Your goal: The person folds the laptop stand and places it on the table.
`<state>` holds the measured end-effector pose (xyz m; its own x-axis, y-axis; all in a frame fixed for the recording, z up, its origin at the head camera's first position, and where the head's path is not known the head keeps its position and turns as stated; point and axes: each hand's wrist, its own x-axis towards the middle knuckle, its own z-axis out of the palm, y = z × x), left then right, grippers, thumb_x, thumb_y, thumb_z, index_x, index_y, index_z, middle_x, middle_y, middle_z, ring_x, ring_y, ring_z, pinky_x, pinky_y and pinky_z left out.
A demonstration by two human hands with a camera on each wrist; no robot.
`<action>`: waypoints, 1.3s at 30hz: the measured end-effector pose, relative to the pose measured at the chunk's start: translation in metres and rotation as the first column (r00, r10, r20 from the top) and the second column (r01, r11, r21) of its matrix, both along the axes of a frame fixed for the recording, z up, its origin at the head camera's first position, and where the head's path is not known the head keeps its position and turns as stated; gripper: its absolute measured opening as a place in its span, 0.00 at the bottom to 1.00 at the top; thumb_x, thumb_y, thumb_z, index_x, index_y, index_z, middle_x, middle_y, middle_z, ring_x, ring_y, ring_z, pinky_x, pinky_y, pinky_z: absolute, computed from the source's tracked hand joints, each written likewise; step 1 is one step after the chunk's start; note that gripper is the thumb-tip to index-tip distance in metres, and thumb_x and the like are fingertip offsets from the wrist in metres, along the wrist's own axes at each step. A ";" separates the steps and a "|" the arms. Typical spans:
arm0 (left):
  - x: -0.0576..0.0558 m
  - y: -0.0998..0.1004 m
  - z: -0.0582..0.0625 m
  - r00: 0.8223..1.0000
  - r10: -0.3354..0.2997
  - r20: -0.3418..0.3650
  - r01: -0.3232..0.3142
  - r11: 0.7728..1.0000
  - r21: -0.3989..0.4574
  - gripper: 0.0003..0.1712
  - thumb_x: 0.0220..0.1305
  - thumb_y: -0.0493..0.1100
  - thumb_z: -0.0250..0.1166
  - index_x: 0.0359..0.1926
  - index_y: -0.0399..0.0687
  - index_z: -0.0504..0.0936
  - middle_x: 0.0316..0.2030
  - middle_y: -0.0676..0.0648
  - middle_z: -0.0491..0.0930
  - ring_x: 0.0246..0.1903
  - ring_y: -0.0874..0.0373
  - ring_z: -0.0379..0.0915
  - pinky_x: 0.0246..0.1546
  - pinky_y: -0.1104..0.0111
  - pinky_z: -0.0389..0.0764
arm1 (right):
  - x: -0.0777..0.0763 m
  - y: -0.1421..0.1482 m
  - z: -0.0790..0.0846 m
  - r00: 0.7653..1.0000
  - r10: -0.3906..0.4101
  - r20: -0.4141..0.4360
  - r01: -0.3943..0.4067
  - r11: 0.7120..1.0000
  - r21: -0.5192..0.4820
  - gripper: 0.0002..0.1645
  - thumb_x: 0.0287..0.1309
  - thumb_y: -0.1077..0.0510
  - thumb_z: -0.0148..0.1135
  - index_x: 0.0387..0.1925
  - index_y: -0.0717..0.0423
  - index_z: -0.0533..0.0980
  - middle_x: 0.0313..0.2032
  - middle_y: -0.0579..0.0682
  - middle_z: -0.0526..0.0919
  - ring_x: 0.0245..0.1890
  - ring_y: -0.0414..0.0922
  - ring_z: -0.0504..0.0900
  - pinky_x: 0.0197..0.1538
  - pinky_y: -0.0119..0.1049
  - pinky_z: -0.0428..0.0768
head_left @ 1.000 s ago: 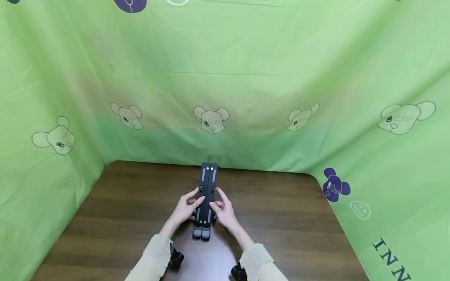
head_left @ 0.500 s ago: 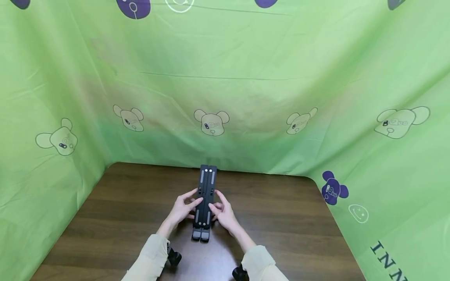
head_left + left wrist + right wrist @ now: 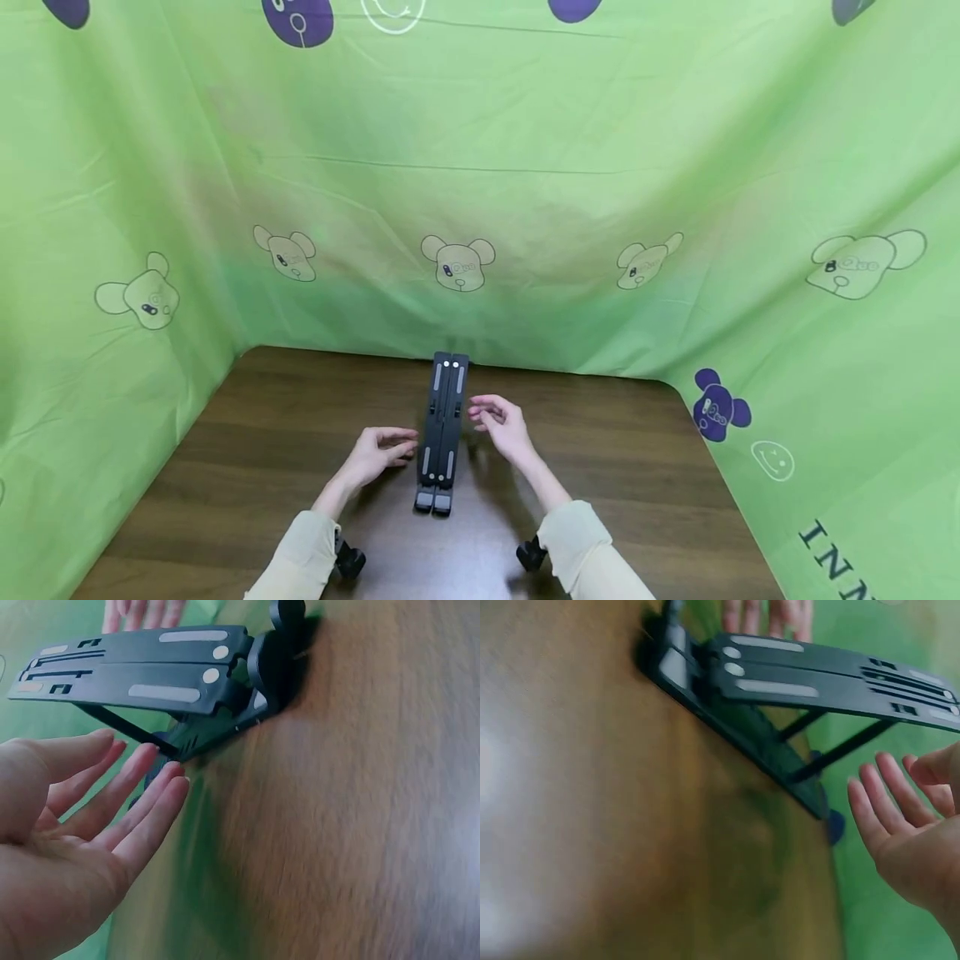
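Note:
A black folding laptop stand (image 3: 442,429) with grey pads stands in the middle of the table, its two bars side by side. Both wrist views show its top (image 3: 150,667) raised at a slant on thin struts (image 3: 847,750) above a base (image 3: 742,742). To its left is my left hand (image 3: 375,452), fingers loosely extended and holding nothing, fingertips close to the stand's side. My right hand (image 3: 504,425) hovers on the other side, a small gap from the stand, its fingers relaxed and slightly bent.
The brown wooden table (image 3: 600,467) lies under the stand. A green curtain (image 3: 525,192) printed with bear faces encloses the table at the back and both sides. Black wrist cameras (image 3: 350,560) hang below the pale sleeves (image 3: 300,554).
Both hands have let go of the laptop stand and drawn apart, the left hand to the left and the right hand to the right. The stand stays in place.

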<state>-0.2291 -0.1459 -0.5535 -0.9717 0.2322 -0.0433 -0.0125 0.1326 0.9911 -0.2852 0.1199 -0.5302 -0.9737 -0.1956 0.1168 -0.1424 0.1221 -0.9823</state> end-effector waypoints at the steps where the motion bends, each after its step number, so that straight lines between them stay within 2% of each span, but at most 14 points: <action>1: 0.001 -0.002 0.000 1.000 -0.020 -0.004 0.020 1.000 -0.005 0.21 0.79 0.31 0.64 0.64 0.17 0.79 0.60 0.21 0.84 0.55 0.35 0.89 0.55 0.50 0.92 | -0.003 0.002 0.005 1.000 0.019 0.010 -0.019 1.000 -0.006 0.19 0.72 0.79 0.52 0.60 0.80 0.78 0.52 0.80 0.86 0.49 0.58 0.92 0.56 0.47 0.93; 4: 0.001 -0.006 -0.001 0.998 -0.058 0.010 0.058 0.998 -0.008 0.22 0.79 0.30 0.62 0.65 0.15 0.77 0.60 0.20 0.83 0.57 0.33 0.88 0.57 0.51 0.92 | -0.012 0.007 0.018 0.995 0.071 0.075 -0.068 0.997 -0.043 0.22 0.75 0.77 0.50 0.65 0.80 0.75 0.59 0.79 0.84 0.57 0.64 0.90 0.62 0.46 0.90; 7: 0.002 -0.008 -0.001 0.996 -0.086 0.037 0.085 0.996 0.008 0.23 0.80 0.30 0.62 0.67 0.15 0.75 0.61 0.20 0.83 0.58 0.35 0.88 0.59 0.51 0.91 | -0.020 0.013 0.030 0.980 0.137 0.143 -0.120 0.986 -0.119 0.24 0.80 0.73 0.48 0.72 0.79 0.70 0.67 0.79 0.79 0.65 0.65 0.86 0.69 0.44 0.87; 10: 0.002 -0.010 -0.001 0.991 -0.102 0.081 0.100 0.995 0.029 0.25 0.80 0.32 0.62 0.69 0.16 0.74 0.62 0.22 0.83 0.57 0.42 0.89 0.61 0.52 0.90 | -0.026 0.019 0.037 0.954 0.230 0.190 -0.190 0.959 -0.208 0.28 0.83 0.70 0.47 0.77 0.77 0.64 0.73 0.77 0.73 0.66 0.54 0.88 0.74 0.43 0.82; 14: 0.003 -0.012 -0.003 0.985 -0.121 0.125 0.114 0.991 0.065 0.27 0.81 0.35 0.63 0.71 0.18 0.73 0.64 0.22 0.82 0.56 0.48 0.89 0.63 0.52 0.89 | -0.029 0.023 0.038 0.912 0.339 0.230 -0.259 0.912 -0.318 0.31 0.85 0.67 0.43 0.82 0.76 0.57 0.78 0.75 0.65 0.62 0.39 0.88 0.78 0.44 0.78; 16: 0.003 -0.012 -0.005 0.982 -0.130 0.140 0.119 0.990 0.081 0.28 0.81 0.36 0.63 0.71 0.18 0.73 0.64 0.23 0.82 0.56 0.50 0.89 0.64 0.52 0.89 | -0.029 0.023 0.037 0.897 0.365 0.248 -0.265 0.896 -0.357 0.32 0.85 0.67 0.41 0.83 0.75 0.55 0.80 0.75 0.62 0.63 0.39 0.87 0.78 0.43 0.77; 22: 0.003 -0.007 -0.008 0.974 -0.144 0.174 0.124 0.985 0.120 0.30 0.81 0.38 0.65 0.72 0.18 0.72 0.64 0.25 0.84 0.54 0.55 0.89 0.65 0.55 0.89 | -0.030 0.017 0.038 0.884 0.368 0.287 -0.232 0.880 -0.414 0.33 0.86 0.66 0.40 0.83 0.74 0.54 0.82 0.75 0.59 0.65 0.42 0.86 0.80 0.45 0.74; 26: 0.002 -0.004 -0.010 0.973 -0.144 0.181 0.121 0.984 0.133 0.30 0.82 0.38 0.64 0.72 0.18 0.71 0.63 0.27 0.85 0.51 0.58 0.88 0.63 0.57 0.89 | -0.030 0.013 0.039 0.874 0.354 0.333 -0.192 0.881 -0.432 0.33 0.86 0.65 0.41 0.84 0.73 0.53 0.82 0.74 0.58 0.70 0.47 0.83 0.82 0.46 0.71; 31: 0.001 -0.002 -0.010 0.975 -0.129 0.179 0.103 0.984 0.146 0.30 0.81 0.37 0.64 0.73 0.18 0.71 0.63 0.27 0.85 0.50 0.59 0.88 0.62 0.58 0.90 | -0.032 0.009 0.038 0.862 0.354 0.362 -0.188 0.887 -0.421 0.34 0.86 0.65 0.40 0.85 0.72 0.52 0.84 0.73 0.56 0.77 0.52 0.76 0.83 0.45 0.70; 33: 0.001 -0.001 -0.010 0.976 -0.119 0.183 0.090 0.983 0.160 0.30 0.82 0.37 0.64 0.73 0.18 0.71 0.63 0.27 0.84 0.50 0.60 0.88 0.62 0.59 0.90 | -0.033 0.008 0.037 0.859 0.361 0.363 -0.192 0.884 -0.426 0.34 0.86 0.65 0.40 0.85 0.72 0.51 0.84 0.73 0.55 0.74 0.50 0.77 0.82 0.42 0.72; 36: 0.002 0.001 -0.011 0.974 -0.100 0.201 0.061 0.980 0.187 0.29 0.82 0.36 0.63 0.73 0.19 0.71 0.65 0.28 0.84 0.51 0.62 0.87 0.63 0.61 0.89 | -0.034 0.006 0.037 0.852 0.369 0.372 -0.189 0.878 -0.439 0.35 0.85 0.66 0.40 0.85 0.72 0.50 0.84 0.72 0.56 0.65 0.43 0.83 0.77 0.37 0.78; 39: 0.002 0.003 -0.012 0.973 -0.089 0.213 0.045 0.978 0.201 0.30 0.82 0.36 0.63 0.74 0.18 0.70 0.66 0.28 0.83 0.52 0.62 0.87 0.65 0.61 0.88 | -0.034 0.005 0.038 0.843 0.374 0.386 -0.184 0.875 -0.448 0.35 0.84 0.67 0.41 0.85 0.72 0.50 0.80 0.69 0.66 0.58 0.39 0.86 0.70 0.33 0.83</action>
<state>-0.2270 -0.1426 -0.5659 -0.9252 0.3215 -0.2017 -0.2305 -0.0538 0.9716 -0.3196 0.1247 -0.4922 -0.8443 -0.4997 -0.1936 0.3536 -0.2479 -0.9020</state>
